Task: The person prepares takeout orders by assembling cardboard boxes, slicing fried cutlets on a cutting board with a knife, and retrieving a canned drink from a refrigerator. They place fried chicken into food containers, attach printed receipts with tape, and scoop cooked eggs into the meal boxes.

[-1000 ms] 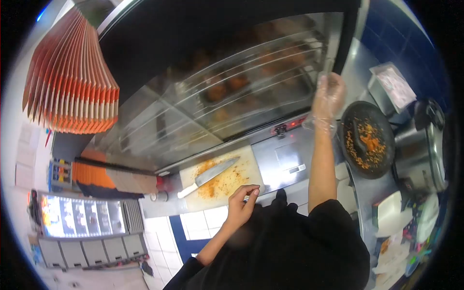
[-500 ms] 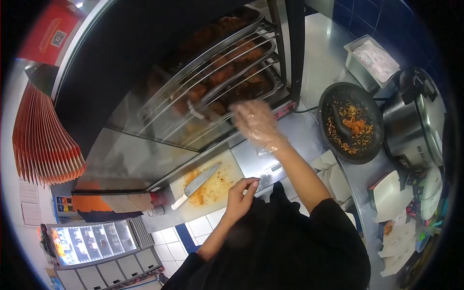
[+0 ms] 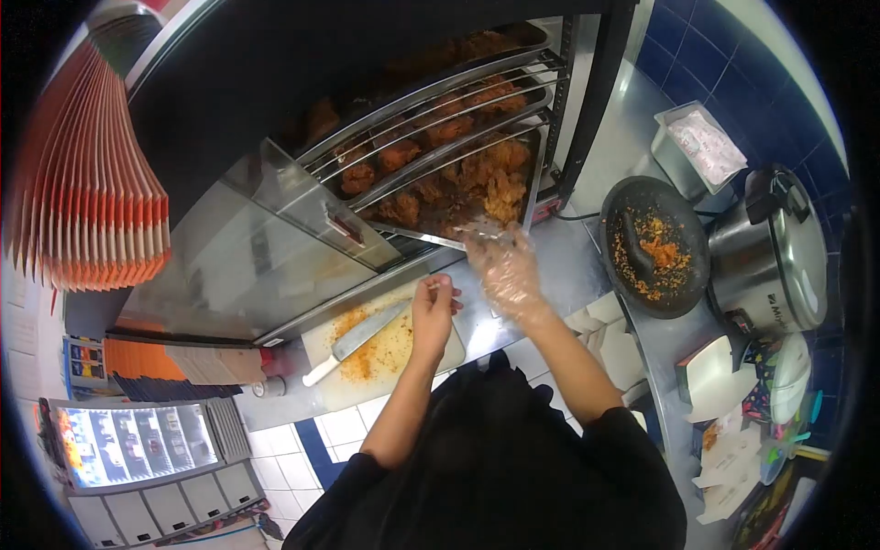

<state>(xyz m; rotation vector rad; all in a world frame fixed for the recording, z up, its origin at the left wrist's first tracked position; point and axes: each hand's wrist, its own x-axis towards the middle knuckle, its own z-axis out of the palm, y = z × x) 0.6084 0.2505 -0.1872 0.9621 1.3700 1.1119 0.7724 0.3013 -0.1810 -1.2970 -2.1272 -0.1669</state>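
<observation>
My right hand [image 3: 502, 273], in a clear plastic glove, has its fingers closed over the front edge of a metal tray [image 3: 534, 179] on the lowest visible rack of a display cabinet. Pieces of fried chicken [image 3: 503, 194] lie in that tray; its corner sticks out past the cabinet front. My left hand [image 3: 434, 314] is bare and hovers above the cutting board [image 3: 443, 354], fingers curled in, with nothing visible in them. On the board, among orange crumbs, rests a large knife [image 3: 359, 339] with a white handle. A glass door panel [image 3: 316, 202] stands slid to the left.
Right of the cabinet sits a stone mortar [image 3: 655, 247] with an orange crumbly mix and a pestle. Behind it are a metal container [image 3: 683, 165] and a steel cooker [image 3: 770, 252]. Open paper boxes [image 3: 721, 390] lie along the right counter. Folded red-and-white packets [image 3: 92, 202] hang at left.
The glass panel no longer covers the lower racks' middle. My right hand has come down to the tray edge, and the tray protrudes further. My left hand has risen and curled tighter.
</observation>
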